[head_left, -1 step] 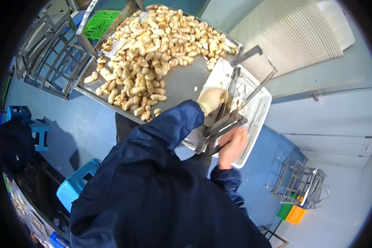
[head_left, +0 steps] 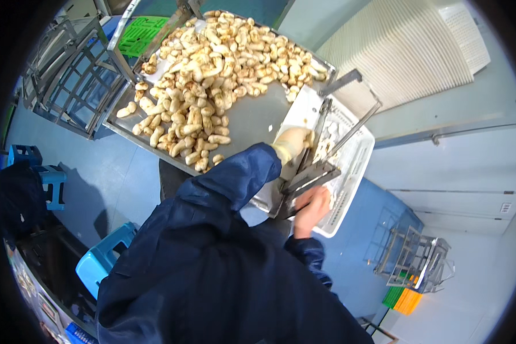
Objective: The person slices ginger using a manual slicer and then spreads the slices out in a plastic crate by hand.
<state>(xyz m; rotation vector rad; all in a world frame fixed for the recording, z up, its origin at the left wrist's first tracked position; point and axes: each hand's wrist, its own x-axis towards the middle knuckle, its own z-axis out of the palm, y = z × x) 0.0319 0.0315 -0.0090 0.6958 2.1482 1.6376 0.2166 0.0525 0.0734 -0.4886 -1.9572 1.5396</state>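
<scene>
My left hand [head_left: 293, 141], in a pale glove, is closed against a metal lever cutter [head_left: 311, 175] at the right end of the metal table [head_left: 255, 112]. Its curled fingertips hide whatever they pinch. Nearer me, my bare right hand [head_left: 313, 213] is wrapped round the dark handle end of the cutter. Under the cutter's right side sits a white perforated basket [head_left: 358, 175] with pale slices [head_left: 331, 136] in it. Left of my left hand lies a big heap of pale, brown-stained mushrooms [head_left: 203, 86]. A white board [head_left: 304, 109] lies beside the cutter.
A metal frame [head_left: 116, 54] rises at the table's left end, by a green crate [head_left: 141, 34]. Blue stools [head_left: 97, 264] stand on the floor behind my left side. White ribbed sheets [head_left: 398, 54] lean at the far right. A metal rack [head_left: 424, 258] stands at the right.
My right hand has come left and slightly toward me, along with the cutter's handle. The left hand stays at nearly the same spot against the cutter.
</scene>
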